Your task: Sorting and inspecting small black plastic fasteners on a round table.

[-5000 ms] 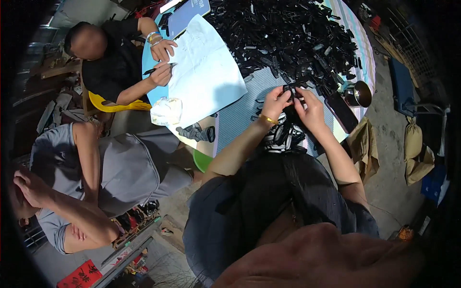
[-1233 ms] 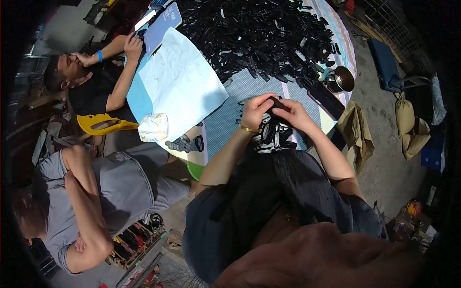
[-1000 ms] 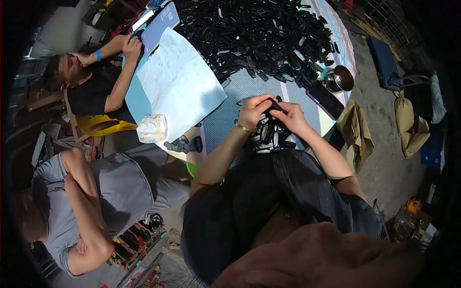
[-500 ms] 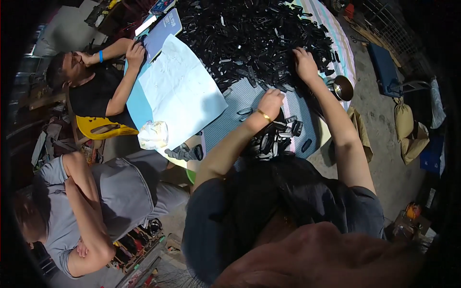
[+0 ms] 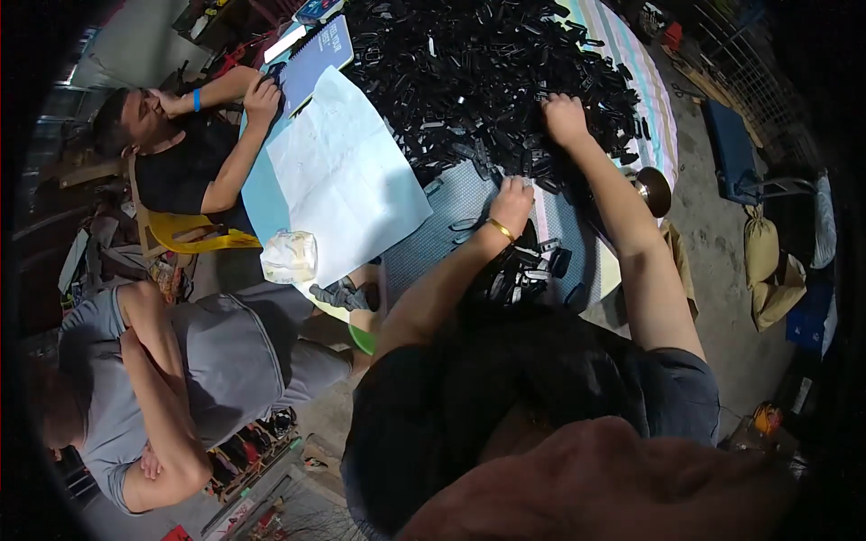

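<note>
A large heap of small, long black plastic pieces (image 5: 451, 81) covers the far part of the table; their exact kind is too small to tell. At the heap's near edge, my left hand (image 5: 512, 203), with a gold band at the wrist, has its fingers drawn together; what they hold is hidden. Farther up and to the right, my right hand (image 5: 565, 119) reaches into the heap, fingers curled down among the pieces, their grip hard to make out. A smaller group of black and silvery pieces (image 5: 519, 282) lies between my left forearm and my body.
A white sheet (image 5: 347, 180), a spiral notebook (image 5: 320, 59) and a crumpled pack (image 5: 290, 258) lie on the table's left. Right of my right forearm stands a metal cup (image 5: 653, 191). Two people sit at the left, one by the notebook, one with folded arms.
My right hand has shifted slightly left over the heap and its fingers have curled in. My left hand stays near the heap's edge. The whole view has tilted a little.
</note>
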A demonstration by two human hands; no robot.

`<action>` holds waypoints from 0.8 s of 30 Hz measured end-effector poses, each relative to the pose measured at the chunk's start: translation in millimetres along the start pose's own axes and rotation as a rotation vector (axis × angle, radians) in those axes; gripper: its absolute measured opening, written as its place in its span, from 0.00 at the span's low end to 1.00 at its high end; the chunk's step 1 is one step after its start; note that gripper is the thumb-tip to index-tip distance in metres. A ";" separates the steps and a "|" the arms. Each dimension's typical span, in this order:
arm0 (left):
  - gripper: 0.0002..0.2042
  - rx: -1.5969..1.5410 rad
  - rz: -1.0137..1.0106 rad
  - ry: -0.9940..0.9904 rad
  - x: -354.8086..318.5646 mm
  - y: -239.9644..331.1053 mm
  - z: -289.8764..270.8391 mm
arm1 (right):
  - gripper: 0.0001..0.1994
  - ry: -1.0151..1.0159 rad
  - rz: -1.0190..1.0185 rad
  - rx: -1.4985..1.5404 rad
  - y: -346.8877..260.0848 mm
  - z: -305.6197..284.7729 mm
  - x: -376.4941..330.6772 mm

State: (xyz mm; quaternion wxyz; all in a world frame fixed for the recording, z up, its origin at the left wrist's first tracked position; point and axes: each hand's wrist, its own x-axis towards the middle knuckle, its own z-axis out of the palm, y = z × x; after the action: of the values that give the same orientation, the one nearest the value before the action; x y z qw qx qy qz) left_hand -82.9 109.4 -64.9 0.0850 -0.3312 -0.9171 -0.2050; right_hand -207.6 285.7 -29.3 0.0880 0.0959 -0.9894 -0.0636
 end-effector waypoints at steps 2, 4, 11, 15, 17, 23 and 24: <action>0.07 -0.276 -0.102 0.045 -3.7 -4.0 -14.8 | 0.08 0.062 0.031 0.052 -8.1 -11.4 -8.9; 0.07 -0.802 -0.352 0.096 -11.7 -13.0 -12.8 | 0.11 0.205 0.063 0.183 -15.8 -28.2 -17.5; 0.11 -1.907 -0.685 -0.129 -31.0 -14.1 -51.9 | 0.18 -0.089 0.414 1.865 -59.4 -71.6 -89.9; 0.12 -1.838 -0.624 -0.163 -41.3 -5.9 -62.6 | 0.14 -0.030 0.465 1.889 -84.9 -78.3 -132.5; 0.12 -1.787 -0.676 -0.074 -45.7 4.6 -72.5 | 0.13 -0.037 0.458 1.690 -92.1 -84.7 -150.1; 0.16 -1.977 -0.704 -0.019 -49.4 8.6 -95.0 | 0.13 -0.036 0.563 1.985 -106.7 -105.1 -174.2; 0.16 -1.976 -0.703 -0.019 -50.4 10.1 -96.8 | 0.12 0.009 0.535 1.945 -108.5 -110.0 -174.8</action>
State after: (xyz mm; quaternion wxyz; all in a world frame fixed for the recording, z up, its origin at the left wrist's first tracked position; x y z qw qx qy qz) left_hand -35.9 45.7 10.9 -0.2949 0.0303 -0.3868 -0.8732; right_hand 1.2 203.2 34.3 -0.0132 -0.0987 -0.6004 0.7934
